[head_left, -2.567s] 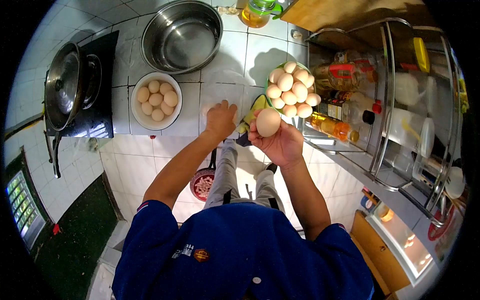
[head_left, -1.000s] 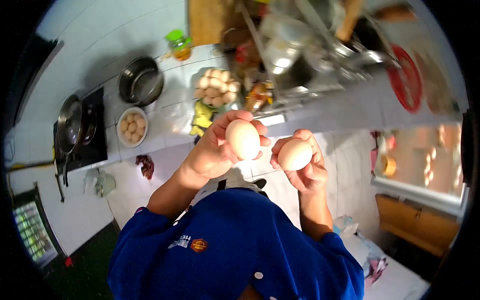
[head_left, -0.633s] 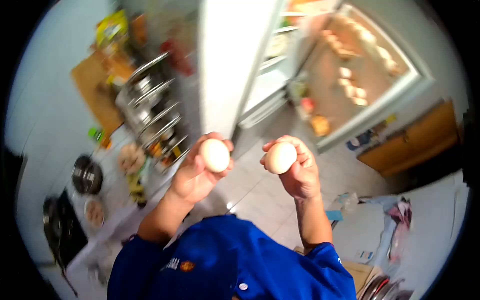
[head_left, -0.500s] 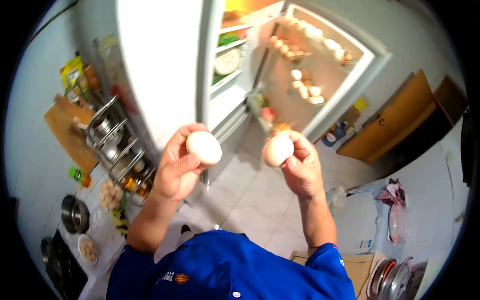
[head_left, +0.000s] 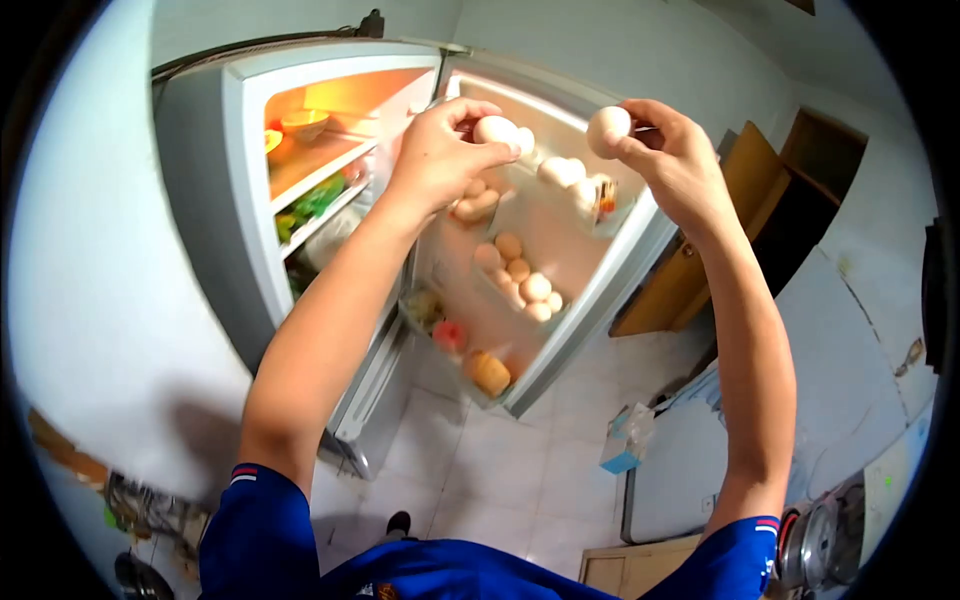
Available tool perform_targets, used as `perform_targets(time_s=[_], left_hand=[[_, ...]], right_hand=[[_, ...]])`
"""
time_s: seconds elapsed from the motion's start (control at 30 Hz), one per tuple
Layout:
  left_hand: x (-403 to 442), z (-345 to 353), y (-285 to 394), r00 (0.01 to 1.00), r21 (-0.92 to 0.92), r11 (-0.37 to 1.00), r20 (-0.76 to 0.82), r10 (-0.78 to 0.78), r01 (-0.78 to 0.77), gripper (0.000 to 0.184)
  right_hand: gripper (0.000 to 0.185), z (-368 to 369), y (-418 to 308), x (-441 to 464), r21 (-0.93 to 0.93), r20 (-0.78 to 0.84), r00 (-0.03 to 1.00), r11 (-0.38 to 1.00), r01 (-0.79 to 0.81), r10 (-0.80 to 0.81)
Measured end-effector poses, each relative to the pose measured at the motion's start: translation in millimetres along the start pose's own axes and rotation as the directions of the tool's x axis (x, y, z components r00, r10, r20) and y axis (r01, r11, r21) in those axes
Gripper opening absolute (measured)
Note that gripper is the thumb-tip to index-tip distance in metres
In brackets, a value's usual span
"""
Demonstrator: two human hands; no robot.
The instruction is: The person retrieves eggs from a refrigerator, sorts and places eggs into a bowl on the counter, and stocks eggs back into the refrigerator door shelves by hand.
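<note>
Egg [head_left: 493, 131] in left hand [head_left: 437, 155], 12 o'clock; thumb under, fingertips over, clamped on it; tip pinch probably spares the shell. Second egg [head_left: 607, 133] in right hand [head_left: 685, 165], 1 o'clock; same thumb-and-fingers pinch, likely light for the same reason. Hands raised, which puts both eggs in front of the upper part of the open door [head_left: 590, 300]; depth unclear, so can't tell if either touches the top rack [head_left: 618, 216].

Top eggs [head_left: 560, 172] at 1 o'clock, between the hands; mid eggs [head_left: 517, 270] just off centre at 2 o'clock, bunched, presumably so a lip stops them rolling; red item [head_left: 449, 335] and tan item [head_left: 490, 373] lowest, 7 and 6 o'clock, too blurred to name.

Fridge [head_left: 250, 150] at 10 o'clock; door swung wide, likely for reach; bowl [head_left: 305, 122] on upper shelf [head_left: 322, 178], greens [head_left: 318, 200] below.
</note>
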State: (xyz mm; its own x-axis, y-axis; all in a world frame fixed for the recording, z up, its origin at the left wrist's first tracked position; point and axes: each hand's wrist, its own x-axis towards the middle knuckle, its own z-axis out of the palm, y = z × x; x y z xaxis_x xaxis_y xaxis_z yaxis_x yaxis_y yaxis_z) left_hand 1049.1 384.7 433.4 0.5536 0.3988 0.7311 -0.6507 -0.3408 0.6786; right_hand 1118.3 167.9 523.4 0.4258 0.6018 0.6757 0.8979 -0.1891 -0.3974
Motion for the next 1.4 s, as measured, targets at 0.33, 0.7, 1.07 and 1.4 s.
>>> perform_targets(time_s=[0.33, 0.7, 1.07, 1.4], left_hand=[[70.5, 3.5, -46.3, 0.983, 0.371, 0.927, 0.142, -0.113, 0.053, 0.038], [79.2, -8.2, -65.7, 0.985, 0.241, 0.964, 0.102, -0.138, 0.111, 0.039], [78.5, 5.2, -67.8, 0.985, 0.361, 0.929, 0.113, -0.127, 0.078, 0.037], [83.7, 5.9, -75.1, 0.982, 0.367, 0.923, 0.103, -0.161, 0.113, 0.037]], right_hand=[[0.022, 52.5, 30.4, 87.5, -0.386, 0.232, 0.97, 0.922, 0.025, 0.07], [0.009, 93.5, 49.9, 101.9, -0.609, 0.347, 0.926, 0.787, 0.099, 0.151], [0.011, 107.9, 84.0, 109.3, -0.671, 0.304, 0.95, 0.725, 0.159, 0.073], [0.021, 109.5, 67.8, 119.5, -0.741, 0.253, 0.913, 0.671, -0.029, 0.319]])
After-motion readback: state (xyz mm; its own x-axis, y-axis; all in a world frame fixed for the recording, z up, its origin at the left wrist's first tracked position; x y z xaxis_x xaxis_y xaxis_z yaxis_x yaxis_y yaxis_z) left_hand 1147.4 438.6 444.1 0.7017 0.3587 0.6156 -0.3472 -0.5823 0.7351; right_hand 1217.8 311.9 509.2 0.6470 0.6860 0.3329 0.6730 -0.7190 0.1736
